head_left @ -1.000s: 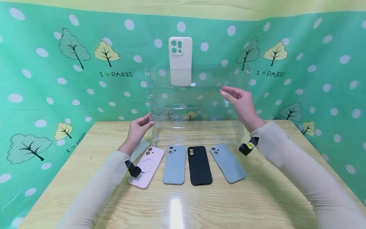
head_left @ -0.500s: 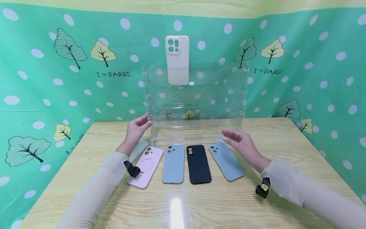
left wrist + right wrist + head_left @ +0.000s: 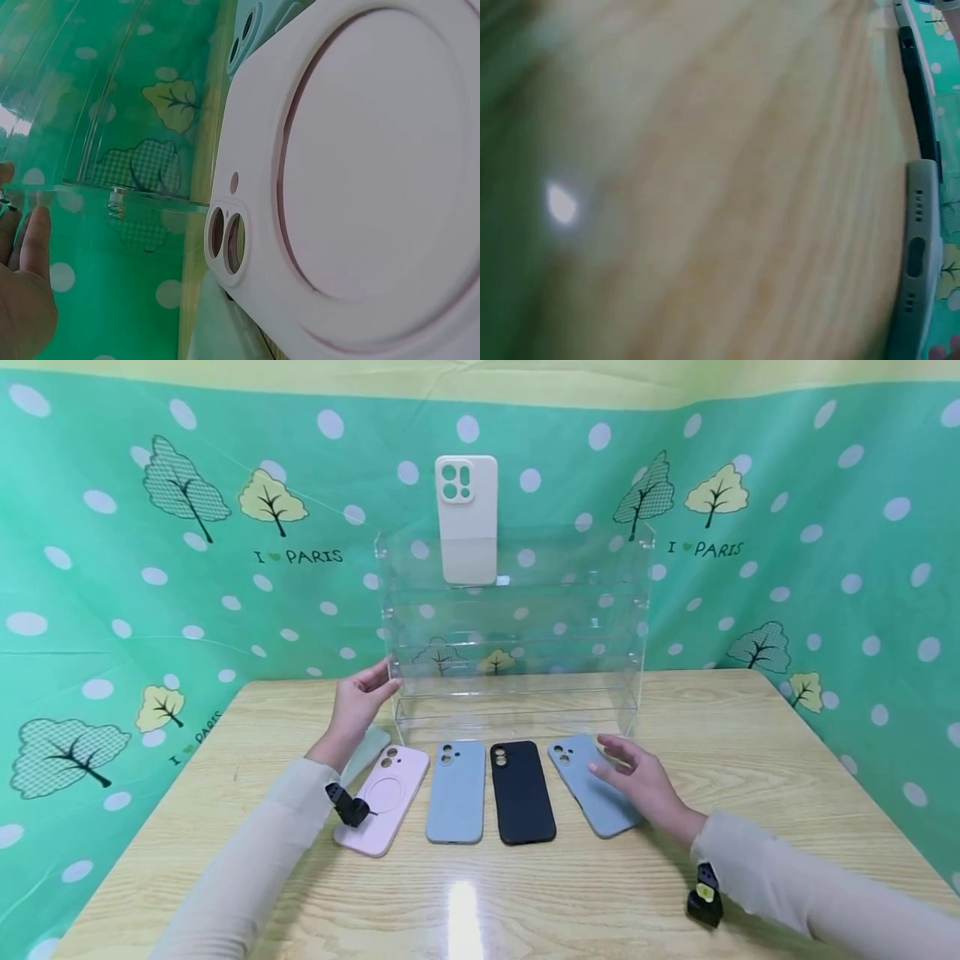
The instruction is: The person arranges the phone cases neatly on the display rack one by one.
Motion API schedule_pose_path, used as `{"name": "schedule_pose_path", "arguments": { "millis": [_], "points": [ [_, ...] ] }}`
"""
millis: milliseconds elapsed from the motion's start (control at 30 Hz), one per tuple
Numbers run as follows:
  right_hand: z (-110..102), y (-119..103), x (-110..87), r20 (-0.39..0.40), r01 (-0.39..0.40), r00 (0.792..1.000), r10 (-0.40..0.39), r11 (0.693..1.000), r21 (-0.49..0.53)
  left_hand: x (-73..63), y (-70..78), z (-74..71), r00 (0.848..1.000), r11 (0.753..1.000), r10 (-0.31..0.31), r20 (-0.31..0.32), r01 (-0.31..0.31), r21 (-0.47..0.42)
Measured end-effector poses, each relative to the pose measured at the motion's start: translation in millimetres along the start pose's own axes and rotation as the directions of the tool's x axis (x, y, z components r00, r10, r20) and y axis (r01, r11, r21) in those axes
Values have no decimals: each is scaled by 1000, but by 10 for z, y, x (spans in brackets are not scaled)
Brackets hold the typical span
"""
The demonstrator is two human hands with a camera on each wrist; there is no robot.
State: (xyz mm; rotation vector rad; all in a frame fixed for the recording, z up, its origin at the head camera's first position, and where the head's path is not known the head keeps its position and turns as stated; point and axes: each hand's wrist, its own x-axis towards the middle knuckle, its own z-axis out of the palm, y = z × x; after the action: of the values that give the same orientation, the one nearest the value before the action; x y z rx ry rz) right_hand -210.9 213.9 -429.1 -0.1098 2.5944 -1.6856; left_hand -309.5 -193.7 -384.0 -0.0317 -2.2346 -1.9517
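Note:
At the left side panel of a clear acrylic display rack (image 3: 517, 691), my left hand (image 3: 358, 697) pinches the panel between thumb and fingers. In the left wrist view, the fingers of this hand (image 3: 30, 292) lie along the panel's edge. My right hand (image 3: 645, 781) is over a blue phone case (image 3: 588, 789) at the right end of the row, thumb above its face and fingers reaching past its right edge. The right wrist view shows that case's bottom edge (image 3: 919, 225), with fingertips just entering at the lower corner. A white phone case (image 3: 472, 522) stands upright on the rack's top tier.
Left of the right-hand case lie a black phone case (image 3: 523, 793), another blue case (image 3: 456, 793) and a pink case (image 3: 393, 768) with a ring. A pale green case (image 3: 367, 753) is partly hidden under my left wrist. A patterned green cloth (image 3: 825, 568) hangs behind the wooden table (image 3: 360, 902).
My right hand has come down from beside the rack's upper tiers to the right-hand blue case. The left hand has stayed on the rack's side; the cases have not moved.

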Motion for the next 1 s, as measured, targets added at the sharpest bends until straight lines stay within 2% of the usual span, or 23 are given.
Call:
{"name": "schedule_pose_path", "arguments": {
  "millis": [167,500,833,1000],
  "points": [
    [50,24,18,20,-47,999,48,997,-53,3,-12,-7,1000,1000,-4,-1,4,6],
    [117,21,50,52,-26,998,42,962,-273,15,-24,5,1000,1000,6,-3,-6,-6],
    [138,15,56,71,28,997,-4,936,-350,17,-24,2,1000,1000,2,1,-2,3],
    [179,-32,25,66,96,995,-77,923,-373,16,-28,0,1000,1000,13,-13,-13,9]
  ]
}}
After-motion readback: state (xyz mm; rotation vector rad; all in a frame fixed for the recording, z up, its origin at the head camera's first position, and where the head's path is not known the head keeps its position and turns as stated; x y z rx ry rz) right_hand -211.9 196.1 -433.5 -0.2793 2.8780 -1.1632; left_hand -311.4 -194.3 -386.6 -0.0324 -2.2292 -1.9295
